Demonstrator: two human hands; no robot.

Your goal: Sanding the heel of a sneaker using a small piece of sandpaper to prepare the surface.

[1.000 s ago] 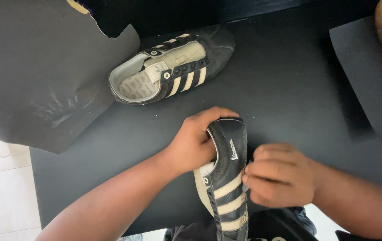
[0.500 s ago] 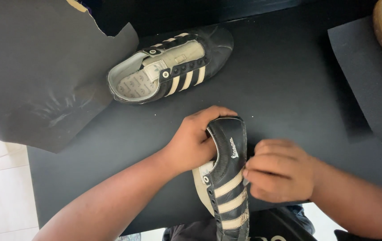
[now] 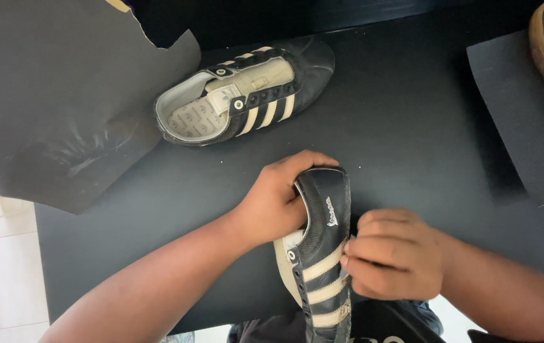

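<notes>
Gripping a black sneaker (image 3: 324, 248) with cream stripes at lower centre of the frame, my left hand (image 3: 276, 202) wraps its heel end while my right hand (image 3: 394, 254) closes in a fist against its striped side; I cannot tell whether those fingers pinch a lace or only press the upper. The shoe stands on its edge, hanging partly past the near rim of the black table (image 3: 405, 133). I judge a slackened grip could tip it off that edge into my lap. Its mate, the second sneaker (image 3: 246, 92), lies unlaced at upper centre, touching a dark paper sheet (image 3: 56, 108) at upper left. A black sandpaper-like sheet (image 3: 526, 114) sits at right.
</notes>
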